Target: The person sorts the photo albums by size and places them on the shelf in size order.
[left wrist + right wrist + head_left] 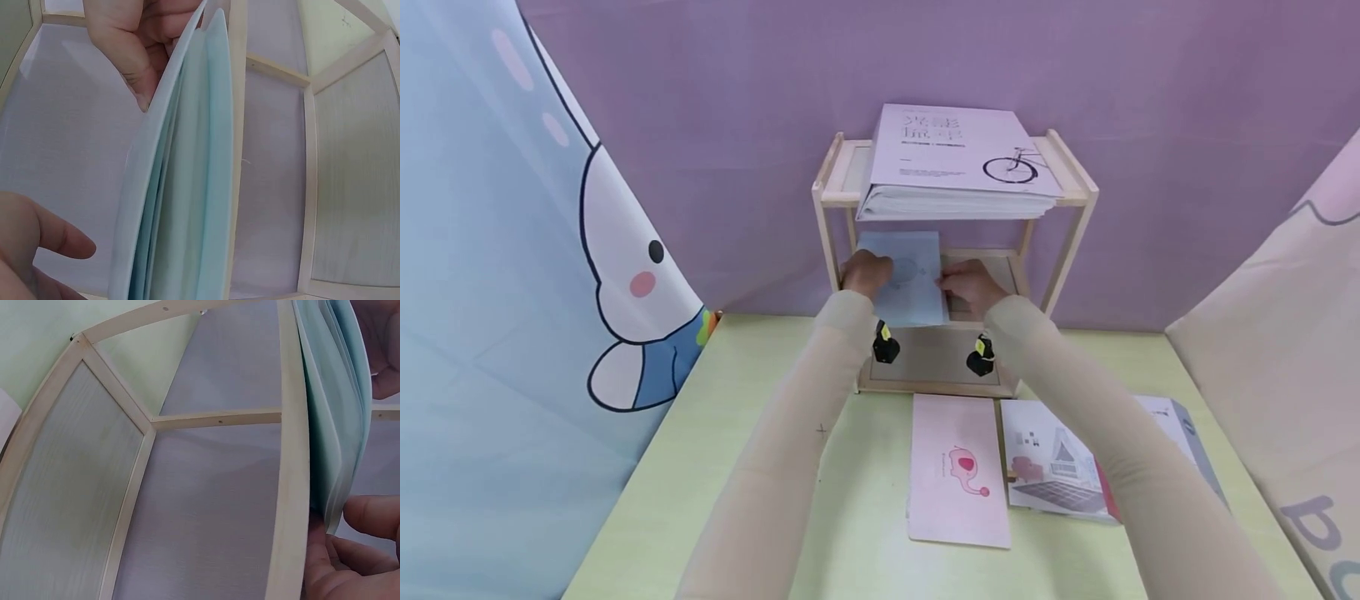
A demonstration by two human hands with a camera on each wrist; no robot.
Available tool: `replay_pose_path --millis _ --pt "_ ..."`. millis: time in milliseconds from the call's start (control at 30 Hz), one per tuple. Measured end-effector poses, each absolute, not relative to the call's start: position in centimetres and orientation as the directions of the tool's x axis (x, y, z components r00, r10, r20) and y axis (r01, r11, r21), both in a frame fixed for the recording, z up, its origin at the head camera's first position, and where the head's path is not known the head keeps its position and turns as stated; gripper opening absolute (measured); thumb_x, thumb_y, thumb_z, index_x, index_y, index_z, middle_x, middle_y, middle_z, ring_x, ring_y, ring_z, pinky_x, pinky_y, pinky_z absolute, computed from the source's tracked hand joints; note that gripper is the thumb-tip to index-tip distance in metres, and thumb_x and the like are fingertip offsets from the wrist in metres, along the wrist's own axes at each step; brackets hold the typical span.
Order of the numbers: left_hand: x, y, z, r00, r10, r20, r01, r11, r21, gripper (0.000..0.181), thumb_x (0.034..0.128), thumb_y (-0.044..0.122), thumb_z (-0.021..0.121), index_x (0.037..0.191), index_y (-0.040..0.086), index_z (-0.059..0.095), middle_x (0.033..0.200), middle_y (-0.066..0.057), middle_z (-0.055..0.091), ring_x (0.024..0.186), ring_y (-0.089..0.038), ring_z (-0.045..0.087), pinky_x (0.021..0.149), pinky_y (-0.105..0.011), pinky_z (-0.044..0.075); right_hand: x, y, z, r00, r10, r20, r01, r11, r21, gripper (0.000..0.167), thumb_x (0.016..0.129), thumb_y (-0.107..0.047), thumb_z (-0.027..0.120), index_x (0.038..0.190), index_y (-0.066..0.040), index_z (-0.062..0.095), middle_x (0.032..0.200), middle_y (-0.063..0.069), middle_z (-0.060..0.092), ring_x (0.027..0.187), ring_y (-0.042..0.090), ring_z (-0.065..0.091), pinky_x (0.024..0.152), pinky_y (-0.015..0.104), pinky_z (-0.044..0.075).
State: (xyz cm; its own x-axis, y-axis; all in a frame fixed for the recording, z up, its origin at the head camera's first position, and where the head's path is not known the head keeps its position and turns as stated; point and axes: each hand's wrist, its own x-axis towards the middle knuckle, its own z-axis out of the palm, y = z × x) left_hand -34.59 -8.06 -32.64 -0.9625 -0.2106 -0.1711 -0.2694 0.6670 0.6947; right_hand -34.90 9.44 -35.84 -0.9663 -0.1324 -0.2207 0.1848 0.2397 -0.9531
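Observation:
A thin light-blue notebook (913, 292) lies on the middle tier of a small wooden shelf rack (1071, 250), its leaves slightly fanned. Its nearer right corner is pinched by my right hand (973, 283), thumb above and a finger beneath in the right wrist view. At the notebook's left side, my left hand (867, 273) hovers over the cover; in the left wrist view its thumb (69, 240) stands apart from the cover, fingers loosely bent. Several of its fingers are out of sight there.
Thick white book (955, 154) with a bicycle drawing lies on the top tier. On the table (760, 358), a pink notebook (958, 475) lies before the rack, beside a book with a house picture (1052, 458), partly behind my right sleeve. Purple cloth (700, 167) hangs behind.

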Motion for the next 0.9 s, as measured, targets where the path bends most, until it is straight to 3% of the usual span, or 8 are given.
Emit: replay_pose_path --millis 267,400,533,667,800,900 --pt "-34.8 -8.0 -32.9 -0.961 -0.224 -0.161 -0.274 0.698 0.662 0.025 0.0885 0.019 0.042 0.065 0.013 0.036 0.063 -0.002 0.031 0.055 -0.016 0.029 0.051 -0.028 0.028 -35.1 9.3 -35.9 -0.966 -0.135 -0.222 0.177 0.284 -0.942 0.035 0.091 0.003 0.052 0.125 0.011 0.051 0.13 0.022 0.051 0.105 0.023 0.05 0.097 0.035 0.042" --pt "-34.9 -8.1 -33.3 -0.966 -0.222 -0.132 -0.254 0.726 0.639 0.019 0.0874 0.018 0.045 0.07 0.01 0.048 0.067 -0.005 0.04 0.061 -0.019 0.038 0.056 -0.03 0.034 -35.2 9.2 -35.8 -0.965 -0.118 -0.234 0.189 0.306 -0.933 0.032 0.091 0.001 0.053 0.122 0.011 0.053 0.127 0.02 0.052 0.1 0.02 0.05 0.092 0.032 0.042" --pt "-34.9 -8.2 -33.6 -0.971 -0.216 -0.097 -0.231 0.766 0.6 0.024 0.0883 0.016 0.048 0.094 0.0 0.065 0.094 -0.014 0.061 0.088 -0.027 0.051 0.076 -0.036 0.045 -35.2 8.9 -35.7 -0.958 -0.086 -0.272 0.236 0.296 -0.926 0.03 0.091 -0.002 0.055 0.119 0.009 0.055 0.128 0.017 0.052 0.103 0.02 0.049 0.095 0.033 0.041" --pt "-34.9 -8.1 -33.7 -0.975 -0.207 -0.086 -0.218 0.788 0.576 0.033 0.0898 0.014 0.047 0.111 -0.004 0.064 0.116 -0.017 0.062 0.111 -0.034 0.049 0.095 -0.041 0.042 -35.0 8.7 -35.6 -0.957 -0.086 -0.278 0.245 0.279 -0.929 0.029 0.091 -0.001 0.054 0.118 0.009 0.053 0.131 0.017 0.049 0.108 0.022 0.046 0.099 0.036 0.039" --pt "-34.8 -8.0 -33.8 -0.978 -0.198 -0.068 -0.203 0.816 0.541 0.034 0.0898 0.013 0.046 0.113 -0.006 0.063 0.116 -0.019 0.062 0.111 -0.034 0.05 0.098 -0.041 0.04 -34.8 8.6 -35.5 -0.961 -0.087 -0.261 0.229 0.272 -0.935 0.023 0.09 0.0 0.054 0.112 0.009 0.055 0.131 0.017 0.05 0.106 0.021 0.046 0.097 0.035 0.039" --pt "-34.7 -8.1 -33.9 -0.978 -0.197 -0.064 -0.201 0.821 0.534 0.033 0.09 0.014 0.046 0.111 -0.006 0.063 0.113 -0.019 0.062 0.108 -0.032 0.05 0.096 -0.04 0.041 -34.7 8.4 -35.6 -0.964 -0.074 -0.256 0.227 0.274 -0.935 0.009 0.09 0.001 0.054 0.097 0.005 0.057 0.125 0.015 0.053 0.099 0.019 0.046 0.089 0.031 0.041"
